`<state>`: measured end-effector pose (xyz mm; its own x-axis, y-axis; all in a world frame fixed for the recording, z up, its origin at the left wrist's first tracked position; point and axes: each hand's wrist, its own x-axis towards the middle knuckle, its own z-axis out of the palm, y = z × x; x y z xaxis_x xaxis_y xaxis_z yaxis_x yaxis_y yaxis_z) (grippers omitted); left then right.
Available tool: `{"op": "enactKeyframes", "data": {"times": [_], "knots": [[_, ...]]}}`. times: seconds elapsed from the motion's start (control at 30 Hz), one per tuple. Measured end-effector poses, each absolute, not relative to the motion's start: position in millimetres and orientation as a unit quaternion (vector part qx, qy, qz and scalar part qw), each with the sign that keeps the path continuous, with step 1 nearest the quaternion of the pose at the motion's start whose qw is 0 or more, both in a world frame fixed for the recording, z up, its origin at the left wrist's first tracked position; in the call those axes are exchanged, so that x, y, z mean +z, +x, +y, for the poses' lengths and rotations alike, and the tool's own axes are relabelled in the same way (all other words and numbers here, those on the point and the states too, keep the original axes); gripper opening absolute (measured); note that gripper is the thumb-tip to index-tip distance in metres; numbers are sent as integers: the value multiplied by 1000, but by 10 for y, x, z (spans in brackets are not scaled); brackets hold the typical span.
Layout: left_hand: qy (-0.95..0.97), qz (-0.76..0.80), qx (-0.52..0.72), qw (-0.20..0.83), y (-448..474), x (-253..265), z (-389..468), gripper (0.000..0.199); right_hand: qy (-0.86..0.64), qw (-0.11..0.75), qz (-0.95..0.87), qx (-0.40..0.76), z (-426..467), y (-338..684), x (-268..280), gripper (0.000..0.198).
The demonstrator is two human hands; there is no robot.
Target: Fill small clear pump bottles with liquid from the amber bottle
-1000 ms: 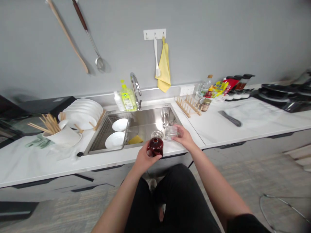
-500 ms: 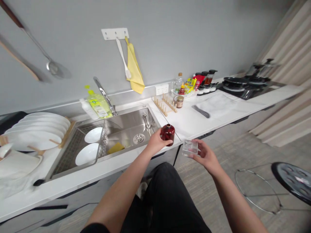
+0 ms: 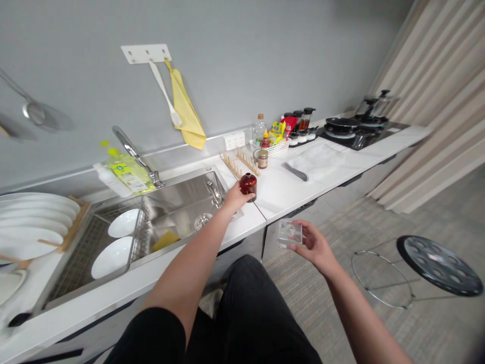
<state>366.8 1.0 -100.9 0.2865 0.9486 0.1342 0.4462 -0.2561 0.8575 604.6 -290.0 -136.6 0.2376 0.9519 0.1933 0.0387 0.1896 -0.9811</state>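
Note:
My left hand (image 3: 235,196) is wrapped round a dark red glass bottle (image 3: 248,186) with a narrow open neck. The bottle is upright over the white counter, right of the sink and close to the wooden rack (image 3: 239,164). I cannot tell whether its base touches the counter. Out in front of the counter edge, above the floor, my right hand (image 3: 313,246) grips a clear square box (image 3: 289,233) between thumb and fingers. Behind the bottle stands a small jar with a gold lid (image 3: 262,159).
The steel sink (image 3: 182,202) holds a yellow sponge (image 3: 165,241) and a wire basket with white bowls (image 3: 113,257). Plates (image 3: 32,235) stand in a rack at left. A condiment basket (image 3: 278,147), a grey utensil (image 3: 294,172) and a hob (image 3: 364,134) lie rightward. A stool (image 3: 439,265) stands at right.
My left hand has carried the red bottle forward, away from me, toward the wooden rack. My right hand keeps the clear box in front of the counter. The camera view has turned to the right.

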Motion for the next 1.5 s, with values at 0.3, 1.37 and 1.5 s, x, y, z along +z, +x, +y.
{"op": "enactKeyframes", "data": {"times": [0.3,1.37,1.5], "knots": [[695,506,351,371,3584,-1113,338,91,-491,590,-504,396,-2878,5833,-1305,74],[698,632,336,-10,213,-1279,-1933,40,-293,464,-615,566,-1354,2997,-1384,77],[689,634,350,-28,181,-1281,-1940,41,-285,458,-626,563,-1290,2956,-1451,71]]}}
